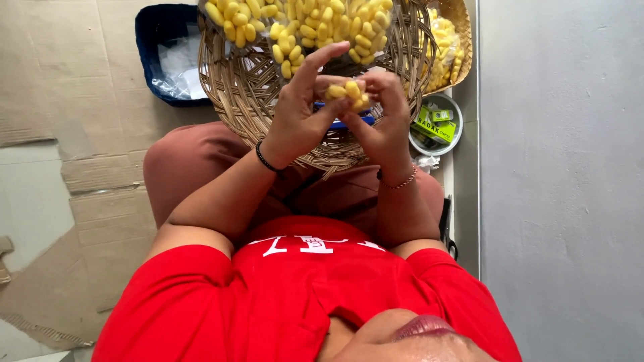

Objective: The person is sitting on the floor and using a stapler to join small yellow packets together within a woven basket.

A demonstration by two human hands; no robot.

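My two hands meet over a round woven basket (245, 90) that rests on my lap. My right hand (384, 117) cups a small cluster of yellow oval cocoons (349, 92) in its fingertips. My left hand (298, 104) pinches the same cluster from the left with thumb and middle fingers, its forefinger lifted. A thin blue object (350, 123) shows just under the hands; I cannot tell which hand holds it. A heap of the same yellow cocoons (302, 23) fills the far part of the basket.
A dark blue tub (149, 40) with clear plastic bags stands at the far left. A second woven basket (461, 30) with bagged yellow pieces sits at the far right, and below it a white bowl (455, 134) holds small green boxes. Cardboard (87, 174) covers the floor; a grey wall (563, 167) runs along the right.
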